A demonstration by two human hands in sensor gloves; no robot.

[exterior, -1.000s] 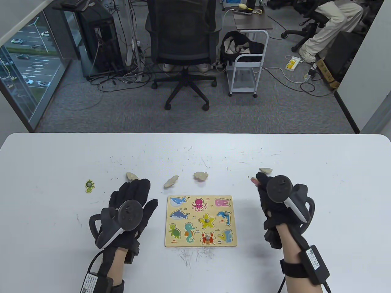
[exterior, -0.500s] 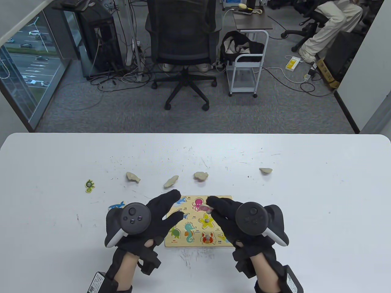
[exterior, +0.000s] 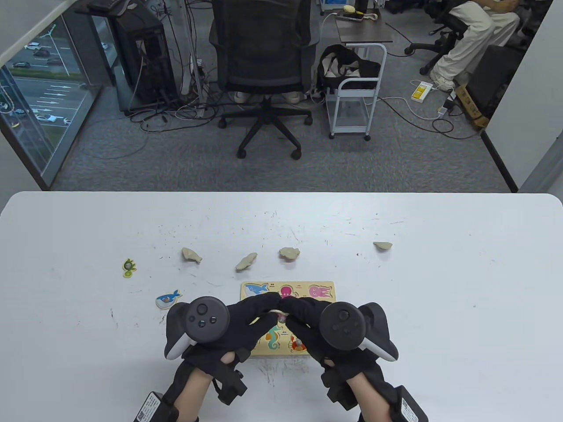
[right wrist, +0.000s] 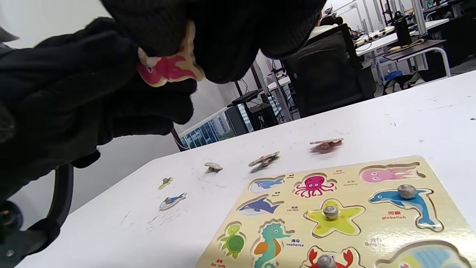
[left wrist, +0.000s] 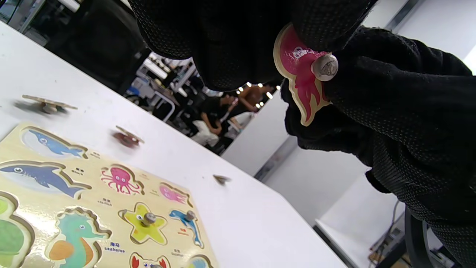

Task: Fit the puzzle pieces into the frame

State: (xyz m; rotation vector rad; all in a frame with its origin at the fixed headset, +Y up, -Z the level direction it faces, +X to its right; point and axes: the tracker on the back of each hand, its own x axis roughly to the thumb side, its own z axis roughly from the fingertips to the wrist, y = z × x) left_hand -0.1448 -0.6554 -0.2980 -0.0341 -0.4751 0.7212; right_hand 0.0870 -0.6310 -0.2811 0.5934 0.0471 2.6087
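Both hands now over the frame (exterior: pixel 327 285), sharing one piece.
I've brought the pink octopus piece (left wrist: pixel 303 80) in from the tabletop; left hand (exterior: pixel 246 318) and right hand (exterior: pixel 308 321) pinch it together, not seated yet.

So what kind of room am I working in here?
Most likely an office or lab workspace: a white table facing a mesh office chair, a computer tower with tangled floor cables, and a wheeled cart on grey carpet.

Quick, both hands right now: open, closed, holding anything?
Left hand: fingers closed on the pink puzzle piece, held above the board.
Right hand: also pinching that same pink piece.
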